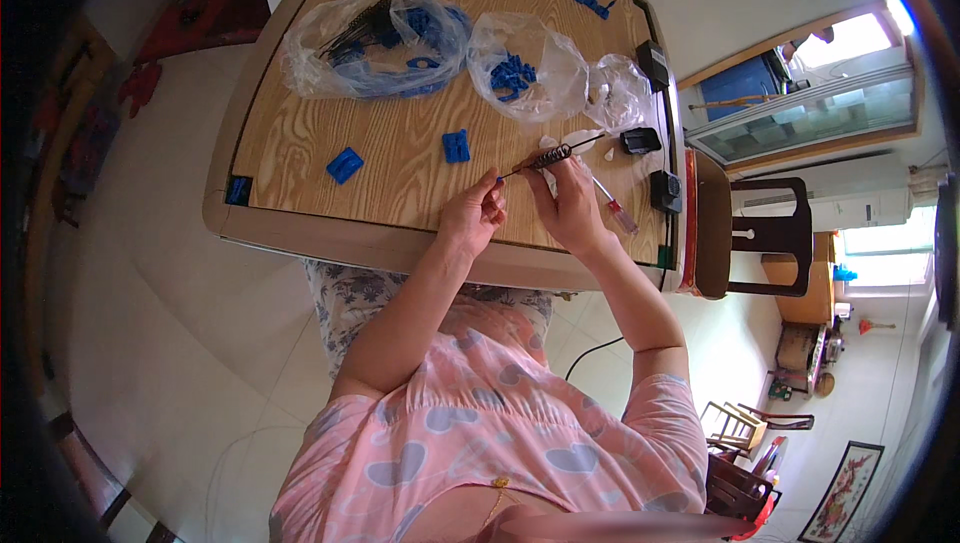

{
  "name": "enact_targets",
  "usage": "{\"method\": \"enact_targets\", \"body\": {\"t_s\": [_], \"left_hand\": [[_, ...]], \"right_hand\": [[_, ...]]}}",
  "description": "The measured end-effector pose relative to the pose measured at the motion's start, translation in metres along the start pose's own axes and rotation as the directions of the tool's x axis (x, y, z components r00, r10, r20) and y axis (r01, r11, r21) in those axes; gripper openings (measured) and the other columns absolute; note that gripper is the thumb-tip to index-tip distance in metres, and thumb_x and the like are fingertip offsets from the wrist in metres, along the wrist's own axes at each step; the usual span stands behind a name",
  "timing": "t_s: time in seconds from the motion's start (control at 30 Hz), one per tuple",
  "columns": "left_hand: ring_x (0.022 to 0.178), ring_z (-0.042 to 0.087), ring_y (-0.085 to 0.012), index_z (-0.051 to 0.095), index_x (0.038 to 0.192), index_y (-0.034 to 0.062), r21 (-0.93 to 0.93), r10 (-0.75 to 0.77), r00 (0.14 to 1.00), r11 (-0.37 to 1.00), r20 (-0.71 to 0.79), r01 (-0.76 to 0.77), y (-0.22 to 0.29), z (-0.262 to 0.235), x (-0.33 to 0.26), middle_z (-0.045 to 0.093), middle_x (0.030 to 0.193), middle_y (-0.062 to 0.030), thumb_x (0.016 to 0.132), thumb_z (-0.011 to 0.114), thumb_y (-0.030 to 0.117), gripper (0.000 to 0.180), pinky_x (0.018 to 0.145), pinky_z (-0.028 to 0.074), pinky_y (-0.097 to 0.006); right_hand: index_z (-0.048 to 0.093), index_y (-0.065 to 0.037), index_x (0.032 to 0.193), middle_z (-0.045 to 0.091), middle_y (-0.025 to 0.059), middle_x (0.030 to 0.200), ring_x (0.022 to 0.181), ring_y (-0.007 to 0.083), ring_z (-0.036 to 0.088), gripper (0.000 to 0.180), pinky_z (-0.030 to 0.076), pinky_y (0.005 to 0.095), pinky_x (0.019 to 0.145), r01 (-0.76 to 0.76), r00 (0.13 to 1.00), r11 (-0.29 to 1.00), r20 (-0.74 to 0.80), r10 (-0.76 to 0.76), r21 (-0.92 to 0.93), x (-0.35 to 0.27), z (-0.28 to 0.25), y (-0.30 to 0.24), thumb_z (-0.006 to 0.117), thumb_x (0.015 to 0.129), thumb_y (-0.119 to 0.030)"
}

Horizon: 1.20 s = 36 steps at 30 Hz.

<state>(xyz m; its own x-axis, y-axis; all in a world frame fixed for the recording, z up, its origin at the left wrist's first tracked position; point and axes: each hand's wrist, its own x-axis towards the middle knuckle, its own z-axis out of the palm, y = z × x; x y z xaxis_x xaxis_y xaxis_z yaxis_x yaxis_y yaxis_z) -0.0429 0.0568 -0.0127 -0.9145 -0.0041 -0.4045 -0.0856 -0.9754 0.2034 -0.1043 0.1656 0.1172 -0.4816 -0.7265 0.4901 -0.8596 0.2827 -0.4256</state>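
Observation:
Near the front edge of the table, my left hand [470,218] pinches the left end of a thin dark rod, where a small blue bit shows at the fingertips. My right hand [572,205] is closed on a black coil spring [552,155] that sits around the rod. The rod's bare tip sticks out beyond the spring, up to the right. Two blue plastic blocks lie left of my hands, one blue block [456,146] closer and another blue block [345,165] farther left. Beside my right hand lies a screwdriver [622,215] with a red and clear handle.
Clear plastic bags stand on the wooden table [290,143]: a large bag [300,48] with blue parts and dark rods, and a smaller bag [560,63] with blue pieces. Several spring rods with blue ends [590,3] lie at the far edge. A black tray [640,140] is at right.

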Motion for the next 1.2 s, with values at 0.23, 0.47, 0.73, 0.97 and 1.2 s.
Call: {"method": "enact_targets", "body": {"t_s": [0.23, 0.47, 0.73, 0.97, 1.2], "left_hand": [[0.058, 0.047, -0.0079, 0.061, 0.079, 0.0111, -0.002, 0.013, 1.000, 1.000, -0.009, -0.013, -0.0009, 0.0003, -0.0002, 0.051, 0.062, 0.0060, 0.078, 0.077, 0.035, 0.029, 0.058, 0.036, -0.025], [0.057, 0.046, -0.0081, 0.061, 0.079, 0.0109, 0.008, 0.015, 0.999, 1.000, -0.028, -0.015, -0.0007, 0.0015, -0.0010, 0.051, 0.062, 0.0061, 0.079, 0.077, 0.034, 0.028, 0.059, 0.037, -0.024], [0.058, 0.046, -0.0081, 0.060, 0.078, 0.0110, -0.003, -0.002, 1.000, 1.000, -0.023, 0.002, -0.0004, -0.0001, 0.0001, 0.050, 0.062, 0.0060, 0.078, 0.078, 0.035, 0.029, 0.059, 0.037, -0.024], [0.059, 0.046, -0.0079, 0.060, 0.078, 0.0108, 0.004, -0.005, 1.000, 1.000, -0.018, 0.005, -0.0002, 0.0009, -0.0009, 0.050, 0.062, 0.0061, 0.077, 0.079, 0.036, 0.031, 0.061, 0.037, -0.024], [0.059, 0.046, -0.0076, 0.061, 0.079, 0.0105, 0.009, -0.005, 1.000, 1.000, -0.028, 0.005, 0.0005, 0.0019, -0.0016, 0.050, 0.061, 0.0065, 0.077, 0.078, 0.035, 0.030, 0.061, 0.037, -0.024]], "right_hand": [[0.057, -0.003, 0.093, 0.061, 0.0133, 0.086, 0.082, 0.0340, 0.059, 0.009, 0.044, 0.0404, 0.071, 0.000, 1.000, 1.000, -0.005, 0.000, 0.002, 0.0009, -0.0005, -0.0018, 0.060, 0.085, -0.004], [0.060, -0.003, 0.095, 0.062, 0.0157, 0.092, 0.087, 0.0364, 0.059, 0.011, 0.046, 0.0409, 0.076, -0.068, 0.997, 0.997, 0.039, 0.067, 0.029, -0.0006, -0.0018, -0.0010, 0.062, 0.084, -0.003], [0.055, -0.003, 0.094, 0.060, 0.0144, 0.085, 0.081, 0.0352, 0.057, 0.010, 0.043, 0.0417, 0.071, 0.004, 1.000, 1.000, 0.004, -0.004, 0.004, 0.0018, 0.0004, -0.0020, 0.059, 0.085, -0.005], [0.055, -0.003, 0.095, 0.060, 0.0148, 0.086, 0.083, 0.0356, 0.058, 0.011, 0.043, 0.0418, 0.072, -0.022, 0.999, 1.000, 0.034, 0.022, 0.012, -0.0001, 0.0024, 0.0019, 0.059, 0.085, -0.006], [0.055, -0.003, 0.095, 0.060, 0.0143, 0.087, 0.084, 0.0361, 0.058, 0.011, 0.044, 0.0423, 0.075, -0.030, 0.997, 0.999, 0.065, 0.029, 0.018, 0.0000, 0.0031, 0.0040, 0.059, 0.085, -0.006]]}}
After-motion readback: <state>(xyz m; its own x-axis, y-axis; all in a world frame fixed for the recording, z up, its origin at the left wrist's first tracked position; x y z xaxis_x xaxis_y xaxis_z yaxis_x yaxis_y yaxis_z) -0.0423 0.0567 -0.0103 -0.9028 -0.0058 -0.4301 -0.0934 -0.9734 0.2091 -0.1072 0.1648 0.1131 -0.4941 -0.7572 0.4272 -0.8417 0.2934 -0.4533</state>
